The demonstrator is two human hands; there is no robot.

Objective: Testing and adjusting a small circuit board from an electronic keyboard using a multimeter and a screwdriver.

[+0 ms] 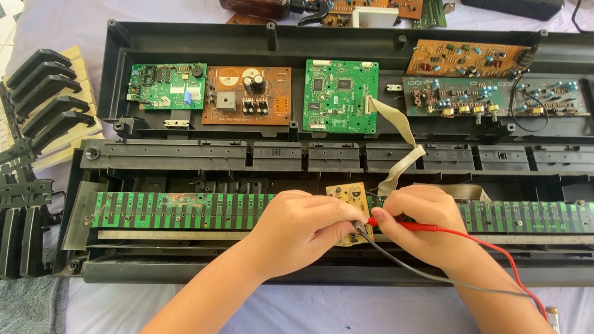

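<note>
Your left hand [298, 229] pinches a black test probe [363, 234], and your right hand [418, 224] is closed on a red test probe [415, 226]; both tips meet at the small tan circuit board [348, 197] lying on the long green key-contact strip [173, 210]. You appear to be testing a point, so steady tips matter next. Beyond, the open black keyboard casing [245, 47] carries green and brown boards, on a pale cloth-covered worktop [309, 325]; loose black keys [47, 88] lie far left.

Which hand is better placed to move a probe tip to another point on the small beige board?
Probably the right hand. It holds the red probe like a pen, with the tip at the edge of the small beige circuit board. The left hand holds the black probe but covers part of the board.
</note>
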